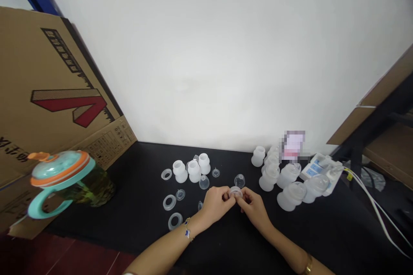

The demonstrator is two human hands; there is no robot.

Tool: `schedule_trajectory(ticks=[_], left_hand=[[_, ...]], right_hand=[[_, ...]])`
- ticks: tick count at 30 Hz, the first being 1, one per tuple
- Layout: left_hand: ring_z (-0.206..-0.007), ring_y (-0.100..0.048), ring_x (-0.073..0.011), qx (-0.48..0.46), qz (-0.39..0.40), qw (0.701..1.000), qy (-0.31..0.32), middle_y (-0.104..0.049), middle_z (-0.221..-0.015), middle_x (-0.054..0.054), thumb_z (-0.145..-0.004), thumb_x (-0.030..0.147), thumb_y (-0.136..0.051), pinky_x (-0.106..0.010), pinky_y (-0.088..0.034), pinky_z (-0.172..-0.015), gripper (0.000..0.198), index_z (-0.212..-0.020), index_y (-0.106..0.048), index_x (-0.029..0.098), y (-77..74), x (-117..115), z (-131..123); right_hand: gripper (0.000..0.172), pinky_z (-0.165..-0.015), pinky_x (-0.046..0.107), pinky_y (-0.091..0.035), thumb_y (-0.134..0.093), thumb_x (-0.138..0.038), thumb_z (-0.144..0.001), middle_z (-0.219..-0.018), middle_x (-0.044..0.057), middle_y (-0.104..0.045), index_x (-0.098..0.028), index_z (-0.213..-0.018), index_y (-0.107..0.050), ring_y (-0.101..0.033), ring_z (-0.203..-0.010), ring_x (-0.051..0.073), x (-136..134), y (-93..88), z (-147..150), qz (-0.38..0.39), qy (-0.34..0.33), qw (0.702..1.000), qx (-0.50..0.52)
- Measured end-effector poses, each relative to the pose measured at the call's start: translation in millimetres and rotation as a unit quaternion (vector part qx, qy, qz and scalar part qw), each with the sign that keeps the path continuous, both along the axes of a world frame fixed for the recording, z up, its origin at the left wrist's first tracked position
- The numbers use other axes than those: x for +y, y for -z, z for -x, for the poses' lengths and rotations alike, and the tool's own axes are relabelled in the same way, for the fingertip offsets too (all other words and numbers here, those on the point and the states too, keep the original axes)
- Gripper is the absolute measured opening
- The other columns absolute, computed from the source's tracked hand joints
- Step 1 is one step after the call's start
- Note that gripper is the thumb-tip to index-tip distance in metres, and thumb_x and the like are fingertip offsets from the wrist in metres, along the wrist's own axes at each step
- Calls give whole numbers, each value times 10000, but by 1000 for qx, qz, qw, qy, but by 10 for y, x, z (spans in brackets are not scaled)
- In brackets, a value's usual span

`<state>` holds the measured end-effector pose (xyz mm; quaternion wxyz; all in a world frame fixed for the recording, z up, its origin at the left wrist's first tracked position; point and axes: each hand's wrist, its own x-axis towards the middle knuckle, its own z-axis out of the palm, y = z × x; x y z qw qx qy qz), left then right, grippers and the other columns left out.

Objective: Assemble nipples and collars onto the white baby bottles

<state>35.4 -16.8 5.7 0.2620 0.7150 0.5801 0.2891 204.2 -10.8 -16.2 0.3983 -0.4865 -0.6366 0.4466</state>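
Note:
My left hand (215, 203) and my right hand (255, 210) meet over the black table, both pinching the edge of a whitish bottle collar ring (235, 189). The fingers cover part of the ring, and I cannot tell whether a teat sits inside it. Just behind it stands a clear dome cap (239, 180). Left of my hands are three open white bottles (194, 171), another clear cap (204, 182) and clear teats, one (216, 172) near the bottles and one (180, 194) nearer me. Loose collar rings lie farther left, the closest (175, 221) near my left forearm.
Several white bottles (269, 177) stand at the right, some with clear caps (298, 190). Behind them are a white power strip (318, 167) and white cables (364, 189). A teal-handled jug (61, 176) and a large cardboard box (48, 81) occupy the left; a white wall (206, 60) rises behind.

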Motion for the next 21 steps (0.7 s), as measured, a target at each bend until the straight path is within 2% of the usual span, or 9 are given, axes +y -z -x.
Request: schedule_trajectory(ticks=[10,21], left_hand=[[-503,-378,-79,-15,-3,1000,14,-441,-499,59,-851,311,-556,-243,-225,-526,339,-546,-508,170,11,-7,6],[-501,-367,-78,-44,-11,999,21,-411,-496,63,-835,280,-561,-244,-216,-527,336,-530,-482,165,17,-8,2]], right_hand=[[339,-471,227,-356,-598,-474,-871,-536,-74,-398,-215,-673,-504,-442,-479,117,-10,12,-3,3,-7,1000,0],[315,-470,223,-330,-608,-424,-864,-532,-76,-405,-216,-665,-479,-428,-478,110,12,41,-11,-7,-12,1000,-3]])
